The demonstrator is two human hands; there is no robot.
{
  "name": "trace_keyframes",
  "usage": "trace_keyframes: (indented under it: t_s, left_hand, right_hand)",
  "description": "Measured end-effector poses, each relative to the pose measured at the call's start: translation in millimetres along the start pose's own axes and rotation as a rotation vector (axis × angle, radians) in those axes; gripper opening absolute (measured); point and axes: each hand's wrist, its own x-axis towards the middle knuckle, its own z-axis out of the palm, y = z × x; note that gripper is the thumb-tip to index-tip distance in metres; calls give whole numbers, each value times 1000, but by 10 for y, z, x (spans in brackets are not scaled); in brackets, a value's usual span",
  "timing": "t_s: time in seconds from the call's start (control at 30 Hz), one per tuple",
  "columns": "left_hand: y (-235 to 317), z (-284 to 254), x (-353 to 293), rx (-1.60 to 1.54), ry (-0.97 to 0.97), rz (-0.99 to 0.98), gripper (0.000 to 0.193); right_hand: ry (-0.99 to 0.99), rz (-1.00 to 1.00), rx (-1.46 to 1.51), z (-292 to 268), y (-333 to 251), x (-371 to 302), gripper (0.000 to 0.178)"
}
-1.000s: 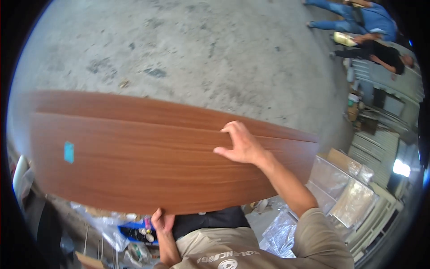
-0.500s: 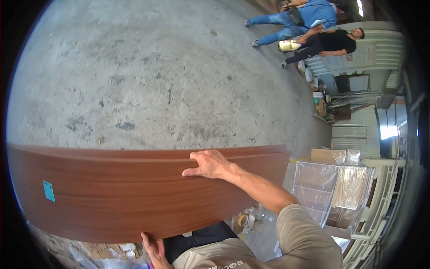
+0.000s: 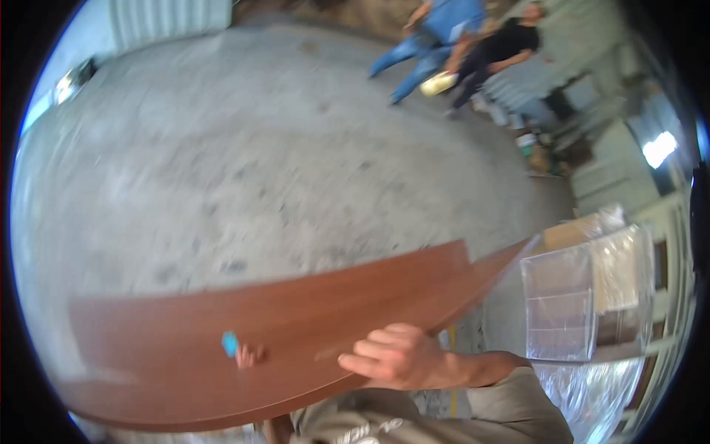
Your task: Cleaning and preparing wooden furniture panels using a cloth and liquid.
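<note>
A long reddish-brown wood-look board [image 3: 296, 381] stretches across the lower part of the view, tilted, its right end raised. My right hand [image 3: 392, 357] is closed on its near edge, with the fingers curled over. Bent fingers of my left hand [image 3: 249, 356] show beside a small blue sticker [image 3: 230, 343]; the board hides the rest of that hand, and its forearm comes in from below. Past this board another brown surface [image 3: 399, 271] reaches toward the far side, apparently a second board. Blur makes the line between the two hard to follow.
Grey, stained concrete floor [image 3: 185, 163] lies beyond the boards. Stacked cartons in clear plastic wrap [image 3: 558, 303] stand at the right. Two people, one in a blue shirt [image 3: 455, 22] and one in a black shirt [image 3: 510, 44], are at the upper right, near a pale yellow object [image 3: 438, 83].
The board has tilted and shifted rightward, bringing its sticker along. My right hand has moved from the far side to the near edge. My left fingers now show beside the sticker.
</note>
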Motion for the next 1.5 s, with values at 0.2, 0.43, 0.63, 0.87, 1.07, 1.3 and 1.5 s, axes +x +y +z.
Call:
trace_keyframes:
  t_s: [0.2,0.43,0.63,0.87,1.07,1.3,1.5]
  left_hand:
    - [-43,-1971,-1585,122,-263,-314,40]
    - [143,-2238,-2006,-35,-290,-566,45]
    - [937,-1958,-2325,-347,-468,-721,50]
    - [1454,-1524,-2143,-661,-620,-821,55]
    - [1756,-1459,-1888,-860,-726,-964,60]
    - [1926,-1704,-1630,-1056,-792,-1227,66]
    - [1453,-2034,-1304,-1205,-608,-1462,71]
  right_hand:
    - [-16,-15,-235,140,-527,-817,38]
    - [-55,-108,54,531,-560,-969,38]
    - [-51,-123,238,951,-558,-1066,43]
    - [-62,-97,252,1515,-501,-1202,43]
    - [-131,-91,233,1879,-353,-1334,47]
    - [-138,-90,252,2055,-253,-1154,48]
    - [-221,-28,304,2183,-171,-980,54]
